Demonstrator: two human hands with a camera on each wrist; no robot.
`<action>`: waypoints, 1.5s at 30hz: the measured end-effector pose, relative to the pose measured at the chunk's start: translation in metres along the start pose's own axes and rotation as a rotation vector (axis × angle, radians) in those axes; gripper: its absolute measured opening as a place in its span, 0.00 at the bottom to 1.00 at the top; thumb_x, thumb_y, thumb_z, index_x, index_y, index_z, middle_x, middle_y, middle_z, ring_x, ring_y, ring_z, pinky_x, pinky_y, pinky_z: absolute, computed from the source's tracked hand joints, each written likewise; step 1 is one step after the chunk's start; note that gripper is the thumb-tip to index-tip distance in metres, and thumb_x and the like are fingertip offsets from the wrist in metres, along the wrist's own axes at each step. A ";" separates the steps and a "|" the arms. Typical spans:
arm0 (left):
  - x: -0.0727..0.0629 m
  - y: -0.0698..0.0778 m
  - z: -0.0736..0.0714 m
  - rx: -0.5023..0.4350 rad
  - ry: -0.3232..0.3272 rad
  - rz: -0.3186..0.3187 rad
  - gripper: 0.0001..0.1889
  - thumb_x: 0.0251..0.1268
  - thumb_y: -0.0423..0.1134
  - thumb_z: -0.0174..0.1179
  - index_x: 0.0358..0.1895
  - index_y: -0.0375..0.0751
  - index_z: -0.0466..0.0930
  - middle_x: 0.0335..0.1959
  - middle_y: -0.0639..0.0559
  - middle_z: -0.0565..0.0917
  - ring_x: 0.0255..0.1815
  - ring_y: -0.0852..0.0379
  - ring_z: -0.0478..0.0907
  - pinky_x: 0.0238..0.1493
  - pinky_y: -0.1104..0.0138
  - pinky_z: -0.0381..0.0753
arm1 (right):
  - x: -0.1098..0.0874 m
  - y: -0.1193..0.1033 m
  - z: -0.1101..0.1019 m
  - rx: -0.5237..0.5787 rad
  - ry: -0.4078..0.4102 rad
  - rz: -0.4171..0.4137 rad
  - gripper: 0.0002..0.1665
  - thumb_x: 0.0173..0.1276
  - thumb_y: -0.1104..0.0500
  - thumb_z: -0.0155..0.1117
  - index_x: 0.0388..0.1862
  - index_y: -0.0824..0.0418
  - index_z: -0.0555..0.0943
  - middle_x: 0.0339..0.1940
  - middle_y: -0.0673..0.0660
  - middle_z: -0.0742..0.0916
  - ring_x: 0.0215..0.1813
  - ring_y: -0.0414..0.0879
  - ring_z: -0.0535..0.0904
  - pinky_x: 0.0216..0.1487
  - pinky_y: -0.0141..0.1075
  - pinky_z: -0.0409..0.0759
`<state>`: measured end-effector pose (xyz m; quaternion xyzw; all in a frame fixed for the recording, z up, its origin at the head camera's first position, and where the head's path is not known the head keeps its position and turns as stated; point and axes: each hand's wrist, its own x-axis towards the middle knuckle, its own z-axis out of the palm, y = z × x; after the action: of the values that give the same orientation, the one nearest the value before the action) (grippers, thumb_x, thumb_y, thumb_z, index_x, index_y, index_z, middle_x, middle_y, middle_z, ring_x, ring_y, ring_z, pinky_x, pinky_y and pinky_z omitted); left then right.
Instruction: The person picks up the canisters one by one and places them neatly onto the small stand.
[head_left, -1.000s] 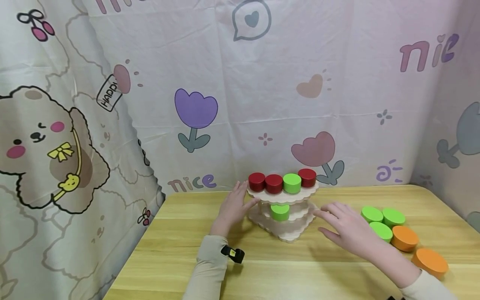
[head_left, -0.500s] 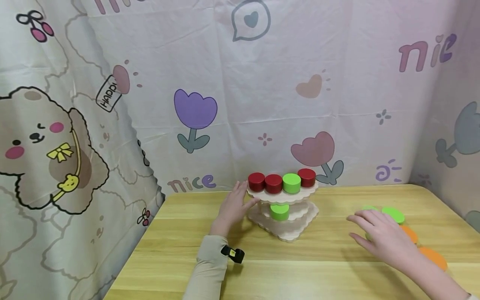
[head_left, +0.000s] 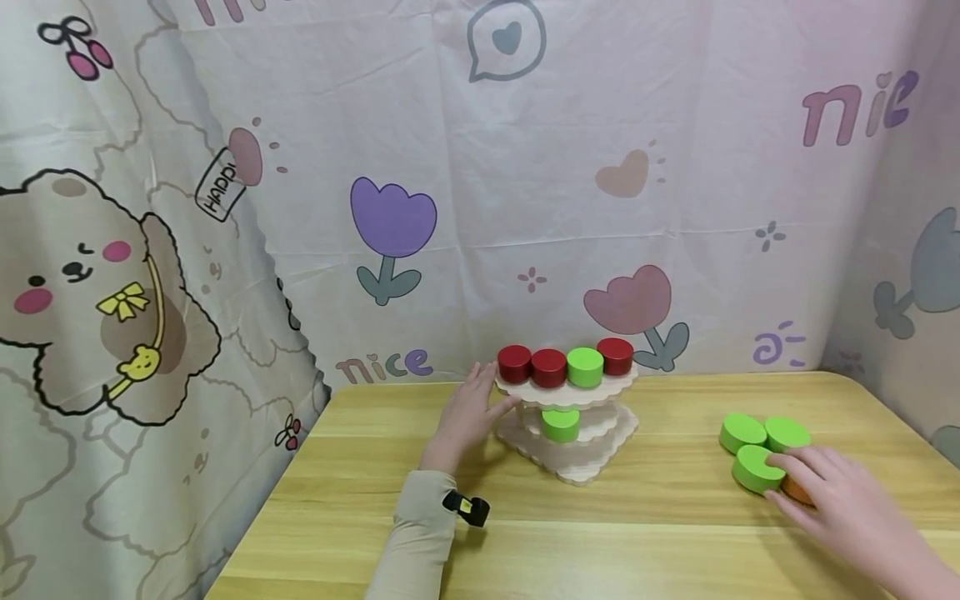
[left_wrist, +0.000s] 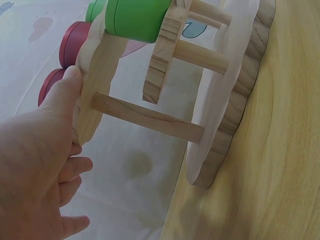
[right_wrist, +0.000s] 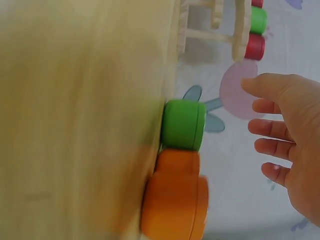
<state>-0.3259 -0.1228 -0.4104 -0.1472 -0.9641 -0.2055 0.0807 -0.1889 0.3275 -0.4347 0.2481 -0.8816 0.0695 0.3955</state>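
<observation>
Lime green, the nearest block (head_left: pixel 753 471) sits on the bench (head_left: pixel 637 550) just under the right hand (head_left: pixel 847 504), whose fingers are parted and hold nothing, an orange block (head_left: pixel 799 492) partly hidden beneath them. The left hand (head_left: pixel 465 417), thumb spread from fingers, touches the wooden stand's (head_left: pixel 577 464) top corner, I'd guess to steady it, since red blocks (head_left: pixel 513 364) crowd the tier beside those fingers.

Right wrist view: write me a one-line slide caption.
Right hand, holding nothing, near a green block and two orange blocks on the table, tiered stand beyond.
</observation>
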 end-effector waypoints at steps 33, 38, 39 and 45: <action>-0.003 0.003 -0.002 -0.015 0.017 -0.003 0.45 0.67 0.70 0.45 0.78 0.45 0.49 0.78 0.47 0.58 0.81 0.45 0.47 0.77 0.45 0.56 | -0.036 0.058 -0.014 -0.099 -0.546 0.275 0.36 0.38 0.34 0.79 0.40 0.54 0.80 0.41 0.55 0.84 0.44 0.59 0.79 0.38 0.60 0.78; -0.003 0.002 -0.002 -0.012 0.016 0.001 0.45 0.67 0.70 0.44 0.78 0.45 0.49 0.78 0.46 0.58 0.81 0.45 0.48 0.77 0.45 0.56 | -0.037 0.061 -0.016 -0.101 -0.622 0.310 0.38 0.39 0.32 0.78 0.43 0.55 0.79 0.41 0.56 0.84 0.43 0.58 0.79 0.38 0.59 0.78; -0.003 0.002 -0.002 -0.011 0.017 0.004 0.45 0.67 0.70 0.44 0.78 0.45 0.49 0.78 0.46 0.58 0.81 0.44 0.48 0.77 0.45 0.56 | -0.037 0.061 -0.016 -0.104 -0.640 0.322 0.39 0.40 0.32 0.77 0.43 0.55 0.79 0.41 0.57 0.84 0.43 0.58 0.78 0.38 0.59 0.77; -0.003 0.003 -0.003 -0.024 0.020 0.012 0.45 0.67 0.70 0.44 0.78 0.45 0.50 0.78 0.46 0.59 0.81 0.44 0.48 0.76 0.44 0.56 | -0.040 0.066 -0.016 -0.112 -0.692 0.354 0.42 0.38 0.31 0.76 0.45 0.56 0.78 0.40 0.55 0.83 0.41 0.53 0.77 0.36 0.56 0.76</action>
<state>-0.3216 -0.1225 -0.4076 -0.1521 -0.9598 -0.2180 0.0901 -0.1882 0.4051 -0.4483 0.0788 -0.9945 0.0007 0.0695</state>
